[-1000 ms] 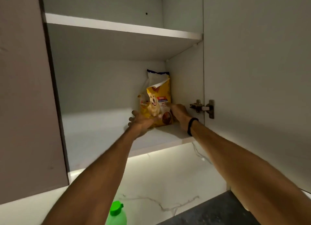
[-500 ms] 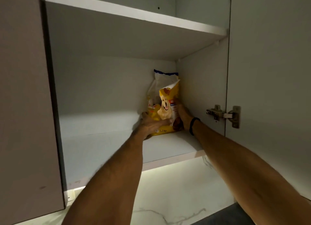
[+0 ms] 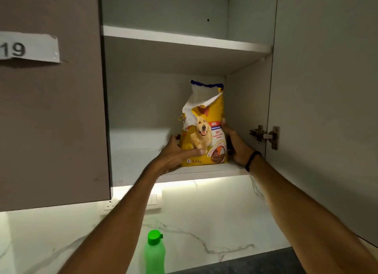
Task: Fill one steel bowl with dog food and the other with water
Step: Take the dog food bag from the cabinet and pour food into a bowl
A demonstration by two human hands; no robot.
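1. My left hand [image 3: 178,153] is wrapped round the left edge of the dog food bag [image 3: 206,130]. The thumb lies across the yellow front, just under the printed dog, and the fingers curl behind the edge.
2. My right hand [image 3: 235,144] grasps the bag's right side. The thumb points up along the edge and the fingers are tucked out of sight between the bag and the cupboard's side wall. A black wristband [image 3: 252,161] sits on that wrist.
3. So both hands have the bag, one on each side, arms stretched up and forward.
4. The bag stands upright on the lower shelf [image 3: 143,163], close to its right end and near the front edge. The top is torn open, with white lining peeling down over the front. I can't tell whether its base presses on the shelf or has just lifted off it.
5. Above it runs the upper shelf [image 3: 184,39].
6. To the right, the open cupboard door [image 3: 327,89] hangs on a metal hinge [image 3: 266,135].
7. To the left is a closed brown door [image 3: 51,130] carrying a taped label [image 3: 26,48] that reads 19.
8. Below the cupboard I see a lit marble wall [image 3: 204,222] with a white switch plate [image 3: 131,202].
9. Lowest in view, a green bottle [image 3: 154,255] with a green cap stands between my forearms, and a dark tabletop [image 3: 245,263] shows at the bottom right.
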